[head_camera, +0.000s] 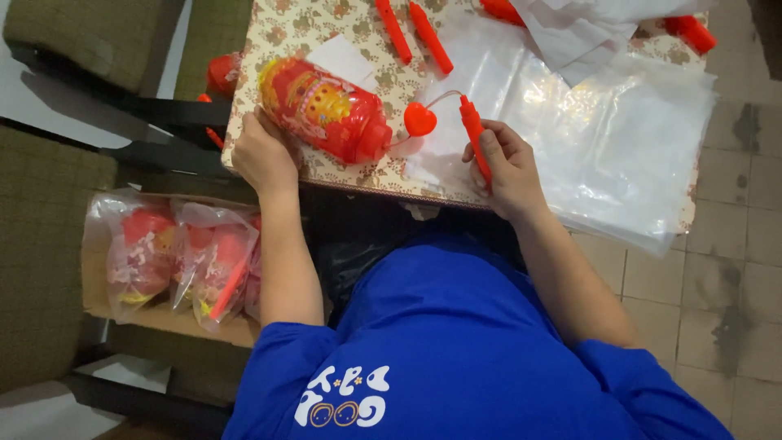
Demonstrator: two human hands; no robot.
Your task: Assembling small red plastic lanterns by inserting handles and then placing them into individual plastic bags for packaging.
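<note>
Fingers of the right hand (507,167) are curling round a red plastic stick (474,134), gripping it near its lower end, while the left hand (262,155) is lying loosely bent against the near end of a red and gold paper lantern (326,110), steadying it rather than clasping it. The lantern is resting on its side on the near left part of a floral-covered table (281,24), its glossy printed skin bulging like a small barrel. A thin pale cord is running from the stick's tip to a red heart (420,119) beside the lantern's cap. By the look of it, the stick is being joined to the lantern; the next move would call for keeping the cord slack and untangled. Clear plastic bags (627,138) are lying in a slippery stack at right, two spare sticks (411,33) at the far edge. Bagged lanterns (175,257) are filling a cardboard box at near left.
</note>
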